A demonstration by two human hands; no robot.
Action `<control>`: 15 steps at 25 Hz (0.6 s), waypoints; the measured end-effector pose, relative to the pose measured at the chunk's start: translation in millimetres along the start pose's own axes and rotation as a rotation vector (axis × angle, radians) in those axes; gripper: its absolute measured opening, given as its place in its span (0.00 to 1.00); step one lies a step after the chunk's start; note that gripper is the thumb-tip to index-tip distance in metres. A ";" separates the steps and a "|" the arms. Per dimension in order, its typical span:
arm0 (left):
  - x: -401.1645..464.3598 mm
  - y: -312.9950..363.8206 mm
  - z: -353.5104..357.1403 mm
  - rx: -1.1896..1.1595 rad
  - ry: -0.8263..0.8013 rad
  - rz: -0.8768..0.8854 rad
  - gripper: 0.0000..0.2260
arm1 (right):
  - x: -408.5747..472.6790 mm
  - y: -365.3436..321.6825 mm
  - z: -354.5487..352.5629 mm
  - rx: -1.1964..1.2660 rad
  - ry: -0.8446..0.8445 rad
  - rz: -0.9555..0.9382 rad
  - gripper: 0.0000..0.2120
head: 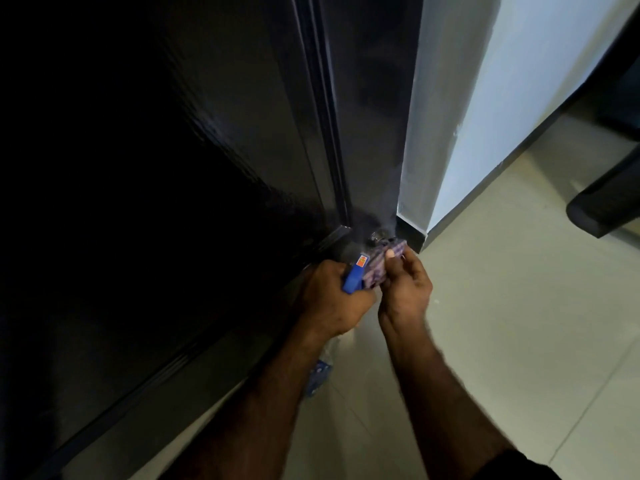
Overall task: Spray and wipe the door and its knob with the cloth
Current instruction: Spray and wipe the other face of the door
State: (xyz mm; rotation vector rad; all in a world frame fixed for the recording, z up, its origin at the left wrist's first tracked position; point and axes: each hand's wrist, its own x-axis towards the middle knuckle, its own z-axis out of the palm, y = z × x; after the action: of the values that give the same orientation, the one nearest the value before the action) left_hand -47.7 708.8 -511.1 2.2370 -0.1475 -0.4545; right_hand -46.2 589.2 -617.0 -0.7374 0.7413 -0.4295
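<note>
Your left hand grips the blue spray bottle while your right hand pinches the patterned cloth against the metal knob on the dark door. Wrap the cloth fully around the knob and twist, keeping the nozzle clear.

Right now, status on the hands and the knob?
Left hand grips blue spray bottle. Right hand pinches cloth against knob. Nothing in the way.
</note>
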 end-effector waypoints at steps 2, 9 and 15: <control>6.5 -5.8 8.6 0.062 -0.028 0.014 0.11 | 6.1 -9.8 -9.6 0.179 -0.053 0.204 0.16; 10.9 -9.8 14.6 -0.030 0.007 -0.034 0.13 | 16.1 -3.9 2.0 -0.078 -0.021 -0.007 0.46; 0.3 -7.6 -8.2 -0.269 0.107 -0.059 0.10 | 23.4 17.9 44.3 -0.449 0.012 -0.323 0.34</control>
State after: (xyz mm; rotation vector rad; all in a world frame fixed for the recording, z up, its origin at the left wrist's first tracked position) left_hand -44.7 719.5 -512.1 1.9994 0.0347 -0.3621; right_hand 3.8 607.3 -618.0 -1.2871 0.7395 -0.5670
